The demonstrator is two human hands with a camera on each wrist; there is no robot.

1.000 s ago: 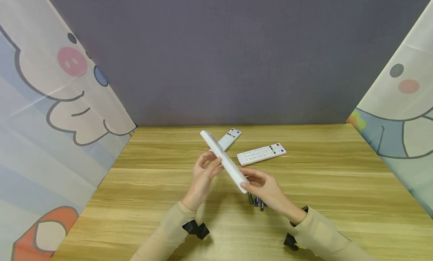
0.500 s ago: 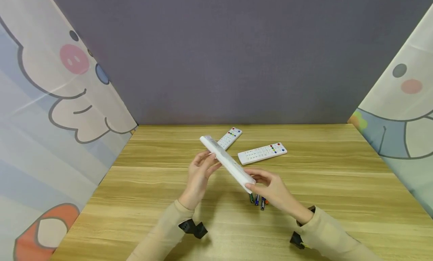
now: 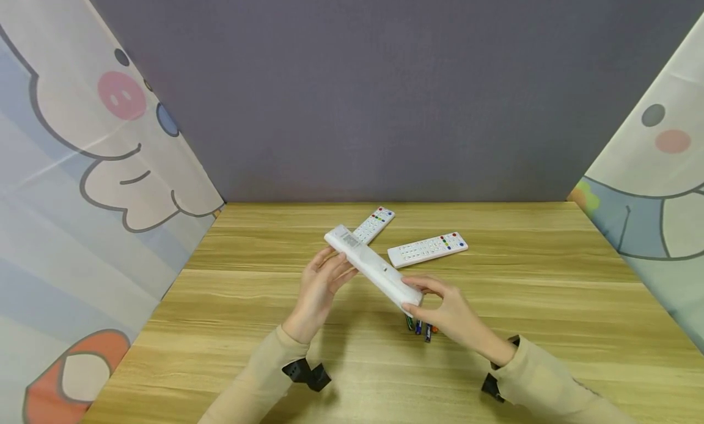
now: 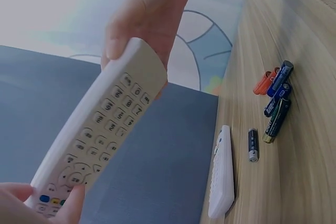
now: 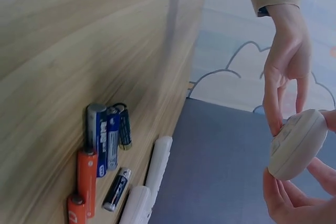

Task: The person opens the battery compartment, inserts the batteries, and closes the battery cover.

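Observation:
Above the table, both hands hold a white remote control [image 3: 370,264] by its two ends, its plain back with a label turned up in the head view. The left hand [image 3: 317,288] pinches the far-left end. At the near-right end, the right hand [image 3: 448,311] grips it between thumb and fingers. The left wrist view shows the held remote's [image 4: 100,124] button side, numbered keys toward the right hand [image 4: 152,19]. In the right wrist view the remote [image 5: 300,145] appears end-on, with the left hand [image 5: 289,56] behind it.
Two more white remotes lie buttons-up behind: one at an angle [image 3: 374,224], one to the right [image 3: 428,249]. Several batteries, including a blue one [image 4: 281,77] and an orange one [image 5: 86,182], lie on the wooden table [image 3: 231,302] under the right hand. A grey panel [image 3: 385,94] stands behind.
The held remote has rolled from edge-on so that its back now faces up, and its near end has moved slightly right. The left hand has shifted slightly left; the right hand slightly right.

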